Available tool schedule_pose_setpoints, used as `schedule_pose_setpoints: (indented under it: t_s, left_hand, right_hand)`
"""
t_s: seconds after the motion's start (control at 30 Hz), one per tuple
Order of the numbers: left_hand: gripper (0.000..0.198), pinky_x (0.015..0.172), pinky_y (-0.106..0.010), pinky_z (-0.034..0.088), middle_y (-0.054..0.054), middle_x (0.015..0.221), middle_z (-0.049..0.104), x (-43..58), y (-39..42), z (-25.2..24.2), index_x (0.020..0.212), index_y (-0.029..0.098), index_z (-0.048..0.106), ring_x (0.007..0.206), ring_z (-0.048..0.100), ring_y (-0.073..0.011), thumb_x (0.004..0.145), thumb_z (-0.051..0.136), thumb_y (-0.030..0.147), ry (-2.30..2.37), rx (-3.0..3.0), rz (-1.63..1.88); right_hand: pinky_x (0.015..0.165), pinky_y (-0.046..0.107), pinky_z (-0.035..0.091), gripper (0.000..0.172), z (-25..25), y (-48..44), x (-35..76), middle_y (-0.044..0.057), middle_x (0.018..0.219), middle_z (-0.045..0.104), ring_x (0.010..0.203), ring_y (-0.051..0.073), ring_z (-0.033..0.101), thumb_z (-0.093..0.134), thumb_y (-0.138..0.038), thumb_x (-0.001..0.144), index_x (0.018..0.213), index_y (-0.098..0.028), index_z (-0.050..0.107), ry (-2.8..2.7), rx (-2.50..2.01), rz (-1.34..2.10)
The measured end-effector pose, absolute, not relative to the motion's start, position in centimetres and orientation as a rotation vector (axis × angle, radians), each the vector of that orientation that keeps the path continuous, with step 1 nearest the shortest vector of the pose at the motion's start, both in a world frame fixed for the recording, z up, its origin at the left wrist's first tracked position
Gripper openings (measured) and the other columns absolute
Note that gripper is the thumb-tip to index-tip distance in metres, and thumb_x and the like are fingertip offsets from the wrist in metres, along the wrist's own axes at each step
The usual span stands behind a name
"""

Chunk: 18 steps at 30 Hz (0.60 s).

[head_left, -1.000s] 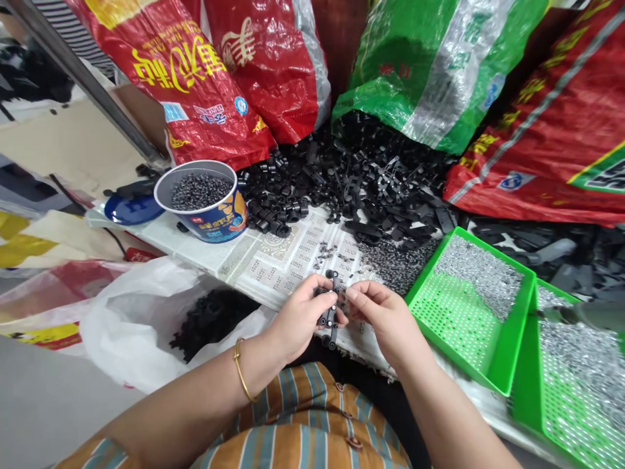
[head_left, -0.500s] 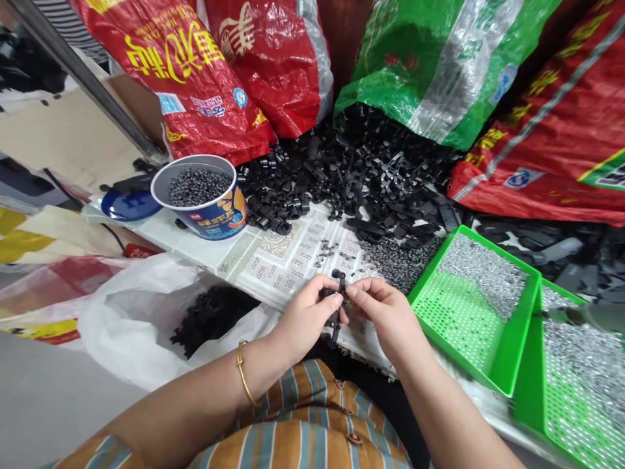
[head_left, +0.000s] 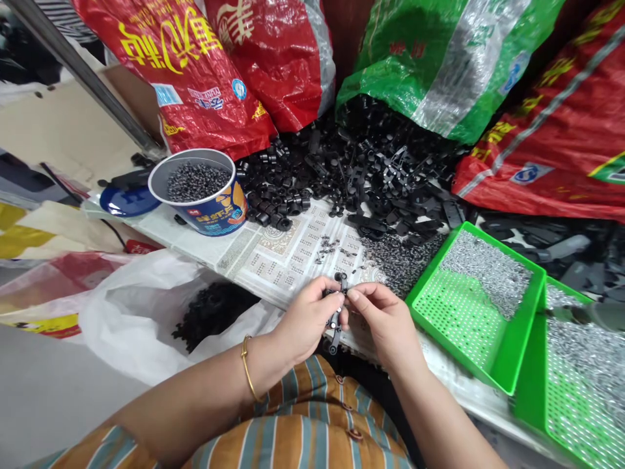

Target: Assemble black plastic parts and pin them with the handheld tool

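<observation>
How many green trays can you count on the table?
2. One tray lies at centre right, half covered with small metal bits; the second tray sits against its right side, cut off by the frame edge.

Left red sack (head_left: 195,78): big yellow Chinese chars, upside down, plus a blue-white label w/ print too small to read. Green sack (head_left: 439,58): faint red chars, illegible. Right red sack (head_left: 551,143): blue round logo, yellow chars cut off. Tub (head_left: 205,202): small red label, unreadable. Printed sheet (head_left: 288,254) on tabletop: calendar-type no. grids, digits too small.
</observation>
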<state>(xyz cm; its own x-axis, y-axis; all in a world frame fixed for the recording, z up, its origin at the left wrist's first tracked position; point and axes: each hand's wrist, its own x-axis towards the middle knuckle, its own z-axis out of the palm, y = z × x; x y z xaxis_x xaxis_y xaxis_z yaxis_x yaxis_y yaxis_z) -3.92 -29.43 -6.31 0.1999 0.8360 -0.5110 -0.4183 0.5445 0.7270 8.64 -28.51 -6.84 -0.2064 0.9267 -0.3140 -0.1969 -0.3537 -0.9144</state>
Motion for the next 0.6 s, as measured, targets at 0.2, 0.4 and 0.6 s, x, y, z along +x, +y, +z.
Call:
schedule_pose_setpoints:
  t_s: [0.2,0.4,0.6]
  left_hand:
    - [0.013,0.054,-0.022,0.034,0.004,0.050,0.053,-3.97,-29.54,-6.16,0.083,0.018,0.046,0.051,0.049,-0.0092,0.074,0.054,0.024,0.986,0.455,0.900]
    - [0.009,0.054,-0.022,0.035,0.006,0.047,0.051,-3.68,-29.66,-6.11,0.080,0.018,0.046,0.048,0.047,-0.0081,0.074,0.052,0.020,1.005,0.468,0.925]
    - [0.006,0.059,-0.023,0.037,0.005,0.049,0.051,-3.76,-30.05,-6.92,0.080,0.018,0.047,0.051,0.048,-0.0083,0.075,0.051,0.019,0.996,0.550,0.935]
  right_hand:
    - [0.056,0.026,0.044,0.015,-7.30,-28.97,8.91,-0.005,0.050,0.060,0.044,0.011,0.054,0.065,-0.033,0.074,0.073,-0.020,0.057,-1.063,-1.266,1.553]
    - [0.060,0.025,0.044,0.015,-7.73,-29.24,9.09,-0.003,0.058,0.061,0.055,0.011,0.055,0.068,-0.034,0.069,0.069,-0.020,0.062,-1.157,-1.414,1.343]
    - [0.060,0.026,0.042,0.016,-7.67,-29.47,9.21,-0.001,0.062,0.061,0.059,0.013,0.054,0.068,-0.035,0.068,0.068,-0.020,0.063,-1.202,-1.492,1.296]
